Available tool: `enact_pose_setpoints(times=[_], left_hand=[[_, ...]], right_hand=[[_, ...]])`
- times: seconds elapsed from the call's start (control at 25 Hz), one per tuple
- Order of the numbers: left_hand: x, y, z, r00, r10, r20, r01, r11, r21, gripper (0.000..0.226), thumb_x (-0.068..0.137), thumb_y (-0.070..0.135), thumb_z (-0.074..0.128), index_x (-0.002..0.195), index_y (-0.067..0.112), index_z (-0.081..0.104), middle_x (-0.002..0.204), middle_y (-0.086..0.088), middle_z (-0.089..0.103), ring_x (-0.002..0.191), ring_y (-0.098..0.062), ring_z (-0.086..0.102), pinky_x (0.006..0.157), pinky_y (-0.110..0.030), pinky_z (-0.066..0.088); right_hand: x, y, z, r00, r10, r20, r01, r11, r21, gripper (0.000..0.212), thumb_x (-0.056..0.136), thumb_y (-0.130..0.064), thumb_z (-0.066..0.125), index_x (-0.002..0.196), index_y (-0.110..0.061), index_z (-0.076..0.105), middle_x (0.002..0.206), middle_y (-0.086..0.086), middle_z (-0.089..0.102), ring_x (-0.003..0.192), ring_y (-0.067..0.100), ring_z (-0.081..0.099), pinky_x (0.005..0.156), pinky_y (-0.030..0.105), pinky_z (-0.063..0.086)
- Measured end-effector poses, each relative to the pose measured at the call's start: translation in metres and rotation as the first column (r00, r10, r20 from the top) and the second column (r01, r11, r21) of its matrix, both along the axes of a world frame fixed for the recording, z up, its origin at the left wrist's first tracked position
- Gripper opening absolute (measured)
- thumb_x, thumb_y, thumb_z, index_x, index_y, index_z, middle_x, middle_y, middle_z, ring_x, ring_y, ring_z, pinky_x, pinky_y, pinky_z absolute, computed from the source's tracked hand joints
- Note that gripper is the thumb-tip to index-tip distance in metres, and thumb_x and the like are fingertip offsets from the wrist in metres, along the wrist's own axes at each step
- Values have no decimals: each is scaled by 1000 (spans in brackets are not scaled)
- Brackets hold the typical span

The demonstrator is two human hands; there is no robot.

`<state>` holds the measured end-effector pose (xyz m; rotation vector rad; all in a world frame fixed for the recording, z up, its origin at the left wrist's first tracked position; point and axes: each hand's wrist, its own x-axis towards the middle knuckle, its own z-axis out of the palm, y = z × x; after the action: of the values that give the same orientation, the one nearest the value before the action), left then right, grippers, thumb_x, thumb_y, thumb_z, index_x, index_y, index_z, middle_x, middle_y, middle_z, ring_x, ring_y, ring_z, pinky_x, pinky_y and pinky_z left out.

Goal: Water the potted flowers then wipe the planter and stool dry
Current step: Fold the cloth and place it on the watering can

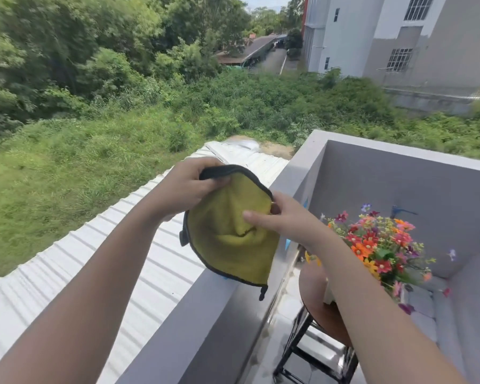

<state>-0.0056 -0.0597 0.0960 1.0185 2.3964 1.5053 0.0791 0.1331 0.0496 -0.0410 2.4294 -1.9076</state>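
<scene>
A yellow cloth [230, 242] with a dark border hangs in front of me, above the balcony wall. My left hand [189, 184] pinches its top edge. My right hand [277, 217] grips its right edge, thumb pressed into the fabric. Lower right, a bunch of red, orange and purple potted flowers [377, 245] stands on a round brown stool [316, 295] with black legs. My right forearm hides most of the planter; only a pale sliver shows at the stool top.
The grey balcony wall [233, 309] runs diagonally below the cloth, with a white corrugated roof [139, 245] beyond it. The balcony's grey inner walls [385, 184] enclose the stool. A blue tap [399, 210] sticks out behind the flowers.
</scene>
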Motion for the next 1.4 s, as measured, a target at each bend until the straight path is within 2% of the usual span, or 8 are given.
enact_pose_setpoints(times=[0.12,0.28,0.52,0.76,1.0,1.08,1.2,1.4], left_hand=[[-15,-7,17,999,39,0,-39,999,-3,12,94,12,55,83,11,61,76,-7,59,68,-13,57,61,-25,49],[-48,-20,26,990,114,79,-104,986,-130,10,95,13,52,88,12,60,86,-6,60,76,-15,58,60,-16,51],[-44,-10,-12,919,82,-385,-152,976,-156,18,86,16,59,102,21,65,83,-2,69,67,-9,58,61,-23,46],[-21,0,-62,797,-158,-584,16,970,-241,63,80,29,48,140,12,43,147,-3,39,128,-11,46,100,-22,39],[-58,-1,-44,969,187,-160,-144,958,248,52,76,20,58,127,21,52,128,4,56,117,-1,52,97,-20,45],[-80,-1,-33,999,27,38,-32,991,130,66,73,20,63,135,25,39,136,10,46,125,-4,41,91,-6,38],[-95,-13,-26,923,-228,310,197,972,127,52,66,35,81,110,13,63,111,-1,69,102,-17,63,85,-26,53],[-129,-34,-33,893,-67,445,125,987,-103,51,67,30,80,104,-2,66,104,-19,69,91,-26,66,80,-35,55]], right_hand=[[0,-15,-12,993,87,83,-69,978,-194,33,78,-33,69,106,-16,63,98,-1,71,89,9,68,74,20,54],[-19,-21,-28,969,-17,247,64,981,-183,32,85,-35,64,111,-16,62,106,7,70,95,21,67,84,36,55],[-60,-30,29,939,-21,343,257,704,-662,52,93,-53,37,84,-7,59,73,8,61,72,21,60,57,28,58],[-80,-21,43,955,-147,257,222,930,-294,15,93,-19,54,83,-10,61,77,5,61,64,15,58,51,21,54],[-85,-7,76,999,1,53,-6,996,91,22,94,-9,47,97,-28,59,93,-3,66,84,14,64,64,26,49],[-86,-7,89,999,43,29,-46,994,97,24,94,-8,47,101,-28,59,95,-3,66,84,13,65,60,23,51],[-87,4,84,1000,-27,-2,27,999,22,21,95,-8,47,105,-21,60,95,2,67,83,17,66,63,26,55],[-86,2,-13,960,-278,-17,277,945,177,19,90,-26,53,98,-10,59,102,13,65,95,28,62,85,42,53]])
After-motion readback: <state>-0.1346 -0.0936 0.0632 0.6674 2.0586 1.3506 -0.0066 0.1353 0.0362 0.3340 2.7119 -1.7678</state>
